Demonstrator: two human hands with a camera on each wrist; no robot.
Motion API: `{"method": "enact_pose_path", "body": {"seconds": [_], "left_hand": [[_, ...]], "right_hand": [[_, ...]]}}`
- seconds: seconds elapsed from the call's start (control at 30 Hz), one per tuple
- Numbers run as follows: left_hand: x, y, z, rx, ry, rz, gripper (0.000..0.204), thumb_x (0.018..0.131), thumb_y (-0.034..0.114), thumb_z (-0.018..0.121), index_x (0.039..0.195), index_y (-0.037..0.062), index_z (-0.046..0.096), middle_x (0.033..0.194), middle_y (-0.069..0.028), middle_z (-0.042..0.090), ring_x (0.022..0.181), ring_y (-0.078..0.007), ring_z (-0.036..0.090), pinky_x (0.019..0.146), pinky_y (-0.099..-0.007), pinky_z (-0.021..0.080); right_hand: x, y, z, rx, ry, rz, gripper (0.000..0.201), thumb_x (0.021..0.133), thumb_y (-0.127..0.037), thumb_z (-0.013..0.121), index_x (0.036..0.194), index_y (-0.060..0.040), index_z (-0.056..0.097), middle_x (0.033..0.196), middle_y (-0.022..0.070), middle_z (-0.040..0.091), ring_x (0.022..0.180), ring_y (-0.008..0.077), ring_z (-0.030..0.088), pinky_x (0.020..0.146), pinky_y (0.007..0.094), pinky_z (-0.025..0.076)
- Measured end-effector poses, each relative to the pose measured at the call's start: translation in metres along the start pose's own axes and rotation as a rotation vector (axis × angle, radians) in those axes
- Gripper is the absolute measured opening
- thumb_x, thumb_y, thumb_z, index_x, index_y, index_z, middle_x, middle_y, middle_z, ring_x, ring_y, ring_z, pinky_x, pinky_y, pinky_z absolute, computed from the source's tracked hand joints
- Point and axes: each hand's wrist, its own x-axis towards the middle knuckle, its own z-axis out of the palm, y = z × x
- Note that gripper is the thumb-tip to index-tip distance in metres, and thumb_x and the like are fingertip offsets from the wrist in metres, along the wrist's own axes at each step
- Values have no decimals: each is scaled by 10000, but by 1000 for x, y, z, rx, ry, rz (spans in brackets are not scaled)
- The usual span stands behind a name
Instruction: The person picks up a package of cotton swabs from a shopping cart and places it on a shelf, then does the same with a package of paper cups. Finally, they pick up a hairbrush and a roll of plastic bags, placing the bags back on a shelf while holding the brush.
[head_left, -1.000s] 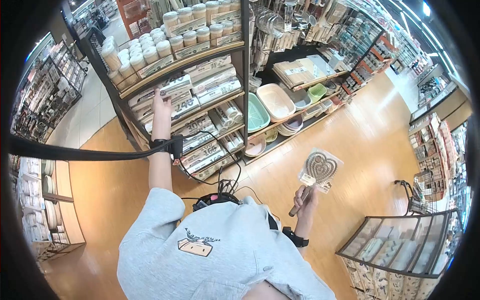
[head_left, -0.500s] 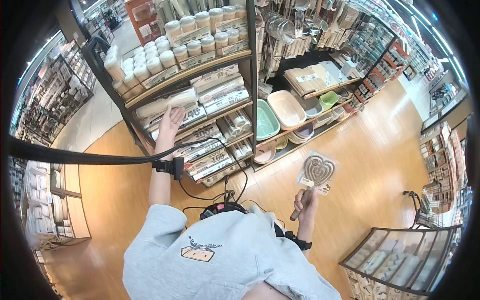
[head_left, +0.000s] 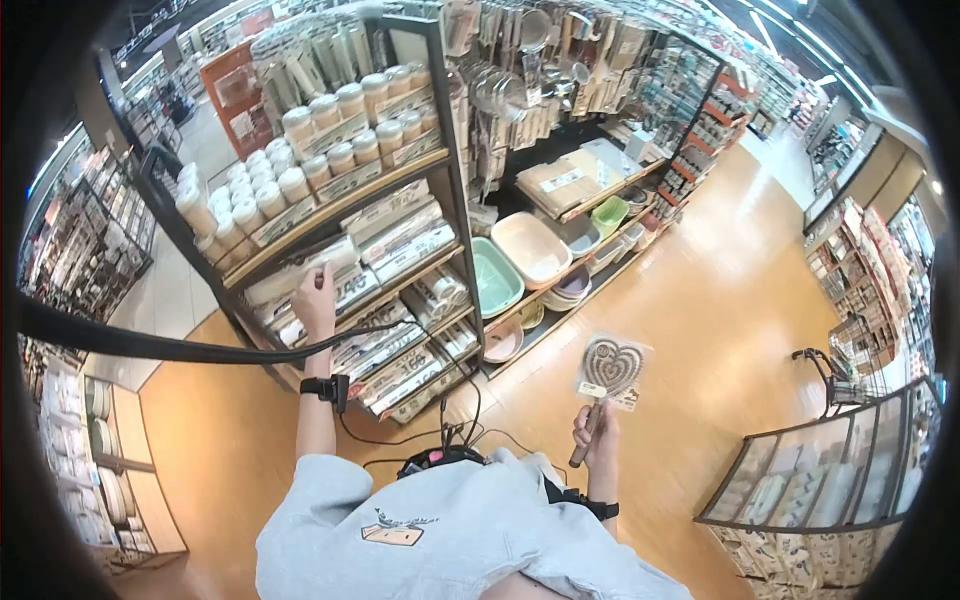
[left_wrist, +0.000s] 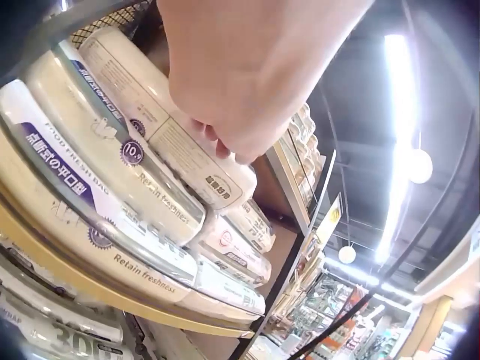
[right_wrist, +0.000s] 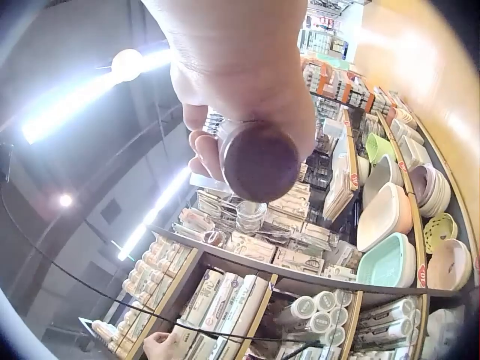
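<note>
My left hand (head_left: 314, 300) reaches into the shelf unit and grips a pale packaged roll of food bags (left_wrist: 199, 161), its fingers curled over the roll's side. The thumb is hidden in the left wrist view. More printed bag rolls (left_wrist: 112, 142) lie right beside and under it. Out over the floor, my right hand (head_left: 598, 435) holds a brown-handled paddle (head_left: 612, 368) upright; its heart-shaped head is in clear packaging. From the right wrist, the round, dark end of the handle (right_wrist: 261, 163) faces the camera, with fingers wrapped round it.
White-lidded containers (head_left: 340, 155) fill the shelf above the rolls. To the right are plastic basins (head_left: 530, 248), cutting boards (head_left: 570, 180) and hanging kitchen tools. A black cable (head_left: 180, 345) crosses in front of the left forearm. A covered display case (head_left: 820, 470) stands at lower right.
My left hand has gone from open fingers on the rolls to a curled grip on the top roll. The right hand keeps holding the paddle. The head view has shifted.
</note>
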Motion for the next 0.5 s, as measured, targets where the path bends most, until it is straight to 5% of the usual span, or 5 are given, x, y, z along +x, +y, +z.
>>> {"method": "enact_pose_path", "body": {"seconds": [0.07, 0.2, 0.27, 0.33, 0.5], "left_hand": [[12, -4, 2, 70, 97, 518, 232, 752, 221, 720, 892, 60, 631, 845, -80, 612, 810, -271, 564, 726, -377, 450], [17, 30, -13, 229, -83, 474, 559, 651, 230, 775, 1124, 56, 531, 1101, -130, 488, 1060, -330, 433, 912, -447, 356], [29, 23, -9, 286, -95, 514, 573, 657, 174, 763, 1159, 42, 520, 1040, -171, 548, 1013, -362, 505, 873, -448, 412], [46, 10, -1, 354, -373, 363, 565, 669, 125, 730, 1181, 25, 512, 935, -211, 603, 902, -398, 582, 779, -452, 475], [50, 8, -10, 460, -243, 491, 391, 731, 212, 714, 1044, 41, 555, 818, -205, 631, 787, -409, 622, 666, -476, 497]], "right_hand": [[-3, 1, 3, 0, -1, 44, 546, 933, -536, 374, 751, -35, 493, 596, 42, 489, 379, 83, 354, 341, 205, 296], [-7, 5, 4, 4, -4, 38, 526, 928, -526, 390, 753, -41, 498, 598, 40, 488, 381, 83, 356, 352, 204, 297], [-9, 4, 5, 4, -24, 22, 527, 924, -527, 397, 738, -45, 496, 596, 39, 486, 383, 82, 357, 354, 204, 297], [-11, 3, 8, -23, -1, 22, 532, 923, -529, 398, 726, -45, 498, 595, 38, 485, 383, 80, 356, 356, 202, 301], [-14, -7, 10, -29, -1, -37, 496, 925, -494, 420, 695, -62, 501, 572, 41, 507, 362, 78, 365, 332, 209, 307]]}}
